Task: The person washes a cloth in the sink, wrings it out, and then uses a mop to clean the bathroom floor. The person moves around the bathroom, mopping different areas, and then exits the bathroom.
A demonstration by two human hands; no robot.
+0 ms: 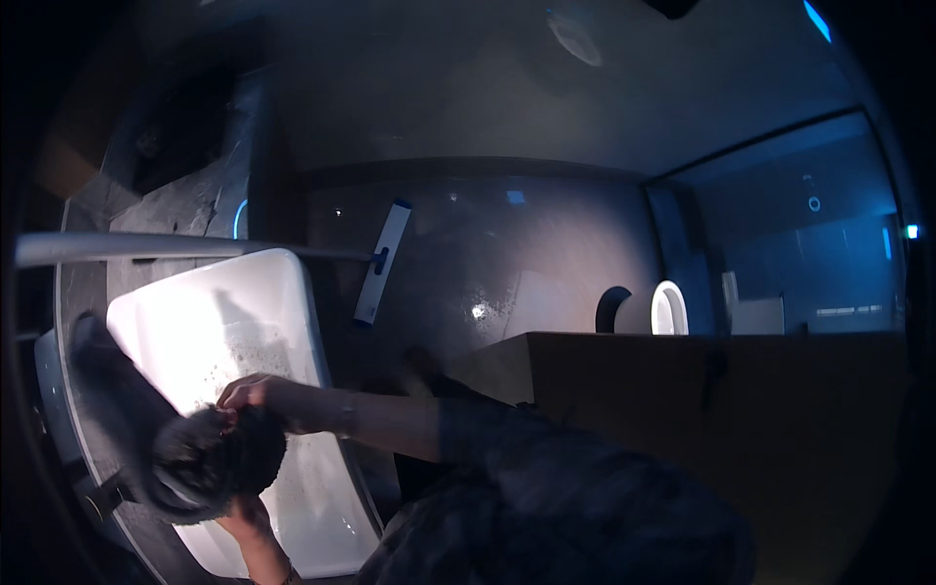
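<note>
A dark grey, thick fluffy cloth or mop pad (256, 453) is bunched over a white rectangular basin (292, 285), with a long blurred part trailing to the left. My right hand (252, 395) grips the top of the bundle, its fingers pinched at the edge. From below, my left hand (245, 515) holds the underside, its fingers partly hidden by the cloth. Small dark specks of dirt and water lie in the basin between the hands and its far wall. Past the basin's rim, a flat mop head (384, 263) with blue ends rests on the floor, its pale handle (146, 246) crossing above the basin.
A grey stone-look counter (164, 212) surrounds the basin, with a dark fitting (106, 501) at its left edge. A dark cabinet or partition (695, 387) stands at the right. Beyond it are a white toilet (669, 307) and a glass partition (790, 219). The floor has wet-looking spots.
</note>
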